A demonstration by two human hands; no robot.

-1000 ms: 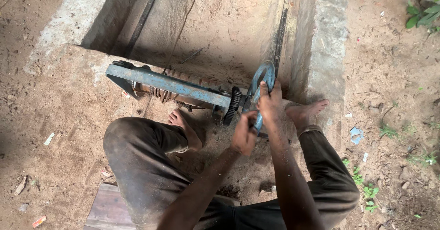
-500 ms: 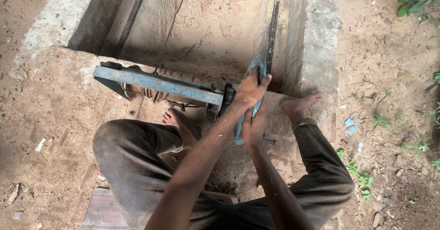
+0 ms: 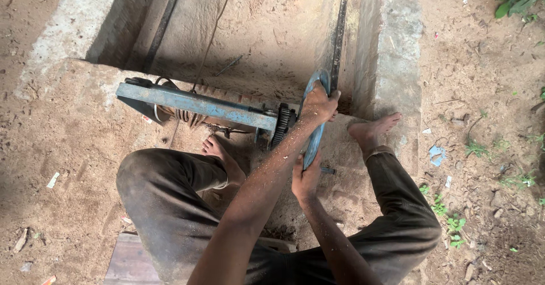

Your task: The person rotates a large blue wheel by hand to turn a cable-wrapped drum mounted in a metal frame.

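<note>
I sit with my legs spread around a blue metal winch. Its blue hand wheel (image 3: 311, 143) stands edge-on beside a black gear (image 3: 281, 124) at the end of a blue steel beam (image 3: 196, 104). My left hand (image 3: 318, 105) grips the top of the wheel's rim. My right hand (image 3: 306, 178) holds the lower rim. A coil of rope or spring (image 3: 187, 114) sits under the beam.
Beyond the winch lies a sandy pit (image 3: 255, 29) with concrete walls (image 3: 392, 52) and a dark rail (image 3: 339, 29) along its right side. My bare feet (image 3: 372, 130) rest on sand either side of the wheel. A wooden board (image 3: 131, 259) lies under me.
My left hand has climbed from the wheel's lower side to its top. My right hand has dropped from the upper rim to the lower rim. The view has shifted slightly.
</note>
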